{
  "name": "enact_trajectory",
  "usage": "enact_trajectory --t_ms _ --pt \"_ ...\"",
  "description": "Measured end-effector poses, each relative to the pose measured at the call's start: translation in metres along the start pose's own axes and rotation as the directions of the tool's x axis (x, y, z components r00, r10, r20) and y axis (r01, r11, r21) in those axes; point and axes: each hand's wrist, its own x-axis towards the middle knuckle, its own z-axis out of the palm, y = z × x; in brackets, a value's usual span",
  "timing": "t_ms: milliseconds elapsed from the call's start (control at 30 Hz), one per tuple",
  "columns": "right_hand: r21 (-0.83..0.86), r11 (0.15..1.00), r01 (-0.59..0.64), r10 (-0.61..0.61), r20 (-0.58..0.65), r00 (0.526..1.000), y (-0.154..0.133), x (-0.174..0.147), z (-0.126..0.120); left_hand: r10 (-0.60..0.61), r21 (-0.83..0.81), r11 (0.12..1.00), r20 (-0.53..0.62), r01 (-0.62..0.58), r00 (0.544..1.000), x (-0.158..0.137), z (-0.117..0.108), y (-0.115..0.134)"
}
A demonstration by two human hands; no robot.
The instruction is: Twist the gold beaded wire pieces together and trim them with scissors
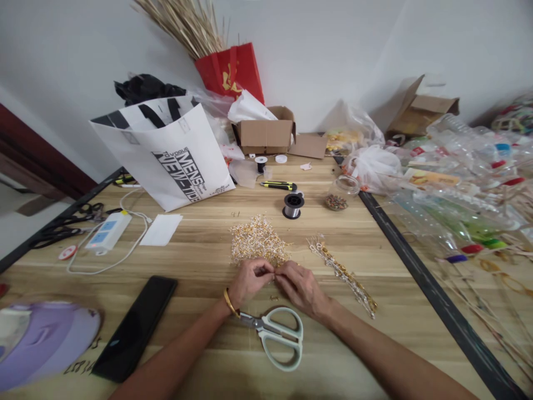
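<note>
My left hand (251, 279) and my right hand (300, 284) meet fingertip to fingertip at the near edge of a heap of small gold and silver beads or links (257, 238). Both are closed in a pinch; what lies between the fingers is too small to make out. A gold bangle (230, 303) circles the left wrist. Just below the hands lie scissors with pale handles (283, 338), blades partly behind the left wrist. A tiny gold piece (273, 298) rests between hands and scissors. To the right lies a bundle of gold and silver beaded strands (345, 273).
Beyond the heap stand a wire spool (293, 205), a yellow-black utility knife (278, 185) and a jar of beads (338, 194). At left are a white bag (166, 155), a power strip (107, 232) and a black phone (135, 328). Plastic bottles (466, 183) pile up at right.
</note>
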Motion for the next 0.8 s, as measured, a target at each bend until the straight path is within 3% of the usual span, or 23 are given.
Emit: enact_trajectory --t_ms 500,800 --pt "0.085 0.995 -0.052 0.062 -0.128 0.99 -0.0017 0.0047 -0.002 -0.111 -0.18 0.976 0.081 0.125 0.99 0.0032 -0.0035 0.0042" --pt "0.076 0.996 -0.048 0.057 -0.127 0.99 0.002 0.0037 -0.0006 -0.083 -0.17 0.981 0.068 0.094 0.994 0.0019 -0.0013 0.0003"
